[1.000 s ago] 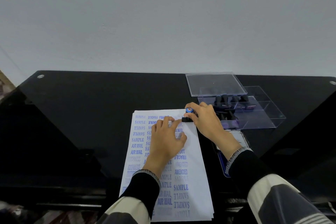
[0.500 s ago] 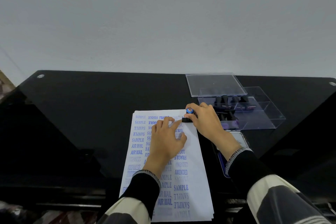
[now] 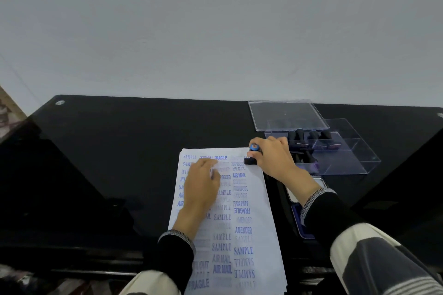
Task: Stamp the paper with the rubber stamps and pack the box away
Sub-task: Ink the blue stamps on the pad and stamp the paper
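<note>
Now, right hand: the right hand (image 3: 275, 158) has its fingers curled round a rubber stamp (image 3: 251, 157), the blue-capped handle showing beside the thumb and the black base set down at the paper's far right corner.
Left hand: the left hand (image 3: 203, 184) lies flat with fingers straight, pressing on the upper left part of the paper and gripping nothing.
Paper: the paper (image 3: 254, 223) is a thin white stack running from near the middle of the surface to its near edge, crowded with blue marks such as SAMPLE, AIR MAIL, FRAGILE, AMENDED and FAX OUT.
Stamp handling: likely light and rigid, with a soft rubber face; best taken by the handle, held upright and pressed straight down so the mark does not smear.
Paper handling: light, limp and prone to slide on glossy glass, so a flat palm on it looks sensible.
Ink pad: a blue ink pad (image 3: 298, 223) lies just right of the paper, partly hidden under the right sleeve.
Box: the clear box (image 3: 347, 151) sits toward the far right corner of the surface (image 3: 119, 151), more black-handled stamps standing in its left part.
Lid: the clear lid (image 3: 285, 115) is off and lies at the box's far left.
Box handling: thin, stiff plastic that probably cracks or scuffs easily; take it by its side walls.
Progress: stamping seems well advanced; packing not yet started.
</note>
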The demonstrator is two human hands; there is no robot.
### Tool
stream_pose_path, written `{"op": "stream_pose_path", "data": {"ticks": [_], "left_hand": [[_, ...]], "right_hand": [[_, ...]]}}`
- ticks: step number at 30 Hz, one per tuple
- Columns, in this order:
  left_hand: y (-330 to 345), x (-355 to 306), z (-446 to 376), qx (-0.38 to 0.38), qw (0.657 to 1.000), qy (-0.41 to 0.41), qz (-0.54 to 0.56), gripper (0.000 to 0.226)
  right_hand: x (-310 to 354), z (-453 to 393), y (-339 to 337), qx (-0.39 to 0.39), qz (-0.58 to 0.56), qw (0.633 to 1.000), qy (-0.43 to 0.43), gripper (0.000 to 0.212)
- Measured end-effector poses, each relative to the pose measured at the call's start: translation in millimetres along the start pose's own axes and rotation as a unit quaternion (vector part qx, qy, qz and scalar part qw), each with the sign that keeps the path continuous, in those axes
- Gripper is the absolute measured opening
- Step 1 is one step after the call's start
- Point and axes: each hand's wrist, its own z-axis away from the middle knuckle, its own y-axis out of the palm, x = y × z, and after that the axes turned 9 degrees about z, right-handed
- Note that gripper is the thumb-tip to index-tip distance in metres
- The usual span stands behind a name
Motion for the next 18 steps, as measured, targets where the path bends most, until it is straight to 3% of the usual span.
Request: {"op": "stream_pose_path", "data": {"ticks": [5, 9, 18], "left_hand": [[-27.6, 25.8, -8.5, -0.07, 0.994, -0.063, -0.054, 0.041], [-34.4, 35.9, -8.8, -0.071, 0.99, -0.095, -0.07, 0.054], [-30.5, 41.0, -4.6, -0.074, 0.99, -0.089, -0.085, 0.056]], "right_hand": [[2.3, 1.2, 0.4, 0.0, 0.0, 1.0, 0.02, 0.009], [5.6, 10.2, 2.1, -0.026, 0.031, 0.999, 0.019, 0.012], [5.6, 8.4, 2.1, -0.02, 0.024, 0.999, 0.022, 0.011]]}}
